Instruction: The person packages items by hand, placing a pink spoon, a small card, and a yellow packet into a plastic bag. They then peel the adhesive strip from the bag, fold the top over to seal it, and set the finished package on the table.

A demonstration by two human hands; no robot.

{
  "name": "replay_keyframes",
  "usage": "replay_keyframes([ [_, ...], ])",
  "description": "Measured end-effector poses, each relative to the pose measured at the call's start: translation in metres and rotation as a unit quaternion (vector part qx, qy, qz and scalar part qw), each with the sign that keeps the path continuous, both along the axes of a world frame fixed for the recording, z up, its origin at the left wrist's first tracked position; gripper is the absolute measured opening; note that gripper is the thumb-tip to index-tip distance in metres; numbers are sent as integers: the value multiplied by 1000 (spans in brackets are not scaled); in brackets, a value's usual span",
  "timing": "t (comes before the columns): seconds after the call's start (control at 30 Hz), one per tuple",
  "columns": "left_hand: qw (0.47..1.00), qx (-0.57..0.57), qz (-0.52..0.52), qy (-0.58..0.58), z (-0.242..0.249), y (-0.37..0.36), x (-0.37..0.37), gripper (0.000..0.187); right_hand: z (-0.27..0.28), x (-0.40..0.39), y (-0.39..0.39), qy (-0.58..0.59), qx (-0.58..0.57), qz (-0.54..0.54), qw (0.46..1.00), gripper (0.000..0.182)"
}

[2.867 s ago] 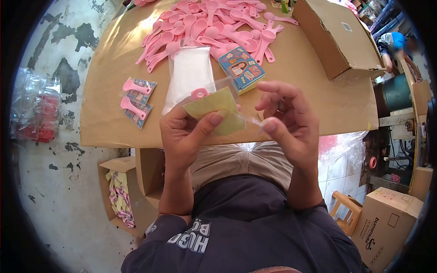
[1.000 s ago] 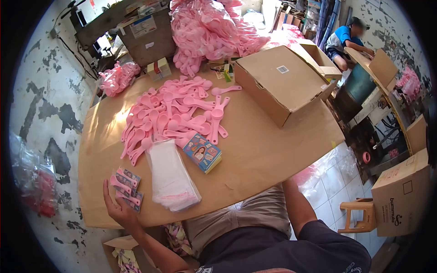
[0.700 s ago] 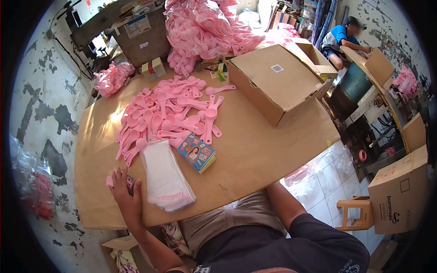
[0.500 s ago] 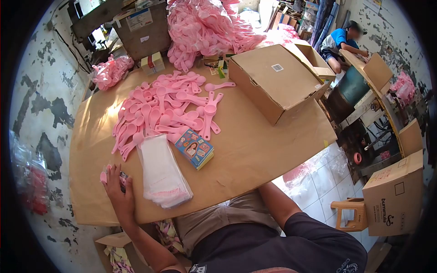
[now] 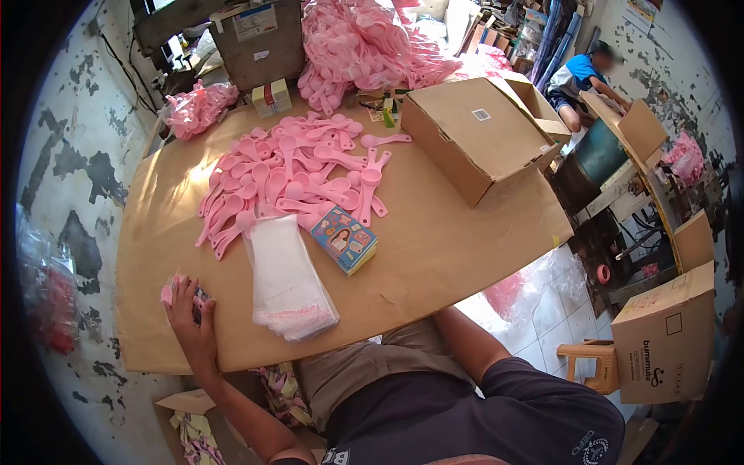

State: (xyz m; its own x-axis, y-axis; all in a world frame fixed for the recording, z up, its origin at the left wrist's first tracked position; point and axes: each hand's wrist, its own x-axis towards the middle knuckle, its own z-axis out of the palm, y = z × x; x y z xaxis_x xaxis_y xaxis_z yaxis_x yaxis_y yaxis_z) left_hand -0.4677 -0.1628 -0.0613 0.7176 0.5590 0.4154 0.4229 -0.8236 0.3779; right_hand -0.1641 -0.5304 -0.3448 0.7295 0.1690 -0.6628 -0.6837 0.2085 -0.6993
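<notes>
My left hand (image 5: 191, 319) rests at the left side of the table, its fingers curled over a pink spoon (image 5: 167, 294) with a dark printed piece beside it, seemingly in clear wrap. Most of what it grips is covered by the fingers. To its right lies a stack of clear plastic bags (image 5: 291, 279). A pile of small printed cards (image 5: 344, 240), blue on top, sits beside the bags. Behind them spreads a large heap of loose pink spoons (image 5: 287, 167). My right forearm drops below the table's front edge, so the right hand is hidden.
A closed cardboard box (image 5: 480, 132) stands on the brown-covered table (image 5: 457, 248) at right. Bulging bags of pink spoons (image 5: 356, 46) are at the back. Another person (image 5: 573, 81) sits at far right. A plastic stool (image 5: 589, 364) and a carton (image 5: 665, 333) stand on the floor.
The view has shifted a little, moving the table's things up and right. My left hand, with the pink spoon, has moved slightly left, away from the bags.
</notes>
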Motion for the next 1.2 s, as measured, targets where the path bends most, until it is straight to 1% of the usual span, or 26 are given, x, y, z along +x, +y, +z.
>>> replay_keyframes([
  [0.3,999,36,5,2,-6,3,-3,47,28,7,2,-23,10,10,1000,79],
  [0.43,999,42,0,-6,-10,4,-6,45,49,-6,-18,-19,47,39,998,80],
  [0.5,999,40,10,-11,-9,7,-4,45,56,-29,-48,4,83,65,994,81],
  [0.6,999,41,8,-10,-9,3,-4,45,61,-80,-103,73,131,91,984,82],
  [0.7,998,59,9,-23,-4,1,-2,44,59,-111,-129,128,164,100,973,83],
  [0.73,998,60,8,-21,-3,1,-1,47,57,-118,-131,145,175,98,969,83],
  [0.83,998,57,6,-18,-2,-3,-2,50,56,-117,-132,167,164,92,968,84],
  [0.9,998,56,3,-20,-1,-4,0,52,58,-113,-134,169,131,90,973,85],
  [0.97,999,37,-11,-33,-1,-3,0,55,58,-108,-132,148,47,103,982,85],
  [1.0,999,37,-11,-27,1,-4,2,55,58,-106,-129,104,-42,151,982,86],
  [1.03,998,17,-14,-52,3,-7,3,53,65,-107,-120,19,-179,246,953,98],
  [1.07,997,-4,-16,-76,4,-10,2,52,72,-113,-113,27,-179,249,951,98],
  [1.1,998,-7,-13,-67,4,-11,1,52,95,-125,-99,-134,-271,383,873,97],
  [1.13,989,-73,-24,-127,5,-11,1,50,125,-134,-86,-291,-343,495,743,96],
  [1.17,972,-135,-35,-190,7,-10,0,48,169,-136,-71,-363,-299,592,654,89],
  [1.2,972,-132,-30,-190,11,-10,-2,48,213,-135,-55,-429,-248,673,549,83],
])
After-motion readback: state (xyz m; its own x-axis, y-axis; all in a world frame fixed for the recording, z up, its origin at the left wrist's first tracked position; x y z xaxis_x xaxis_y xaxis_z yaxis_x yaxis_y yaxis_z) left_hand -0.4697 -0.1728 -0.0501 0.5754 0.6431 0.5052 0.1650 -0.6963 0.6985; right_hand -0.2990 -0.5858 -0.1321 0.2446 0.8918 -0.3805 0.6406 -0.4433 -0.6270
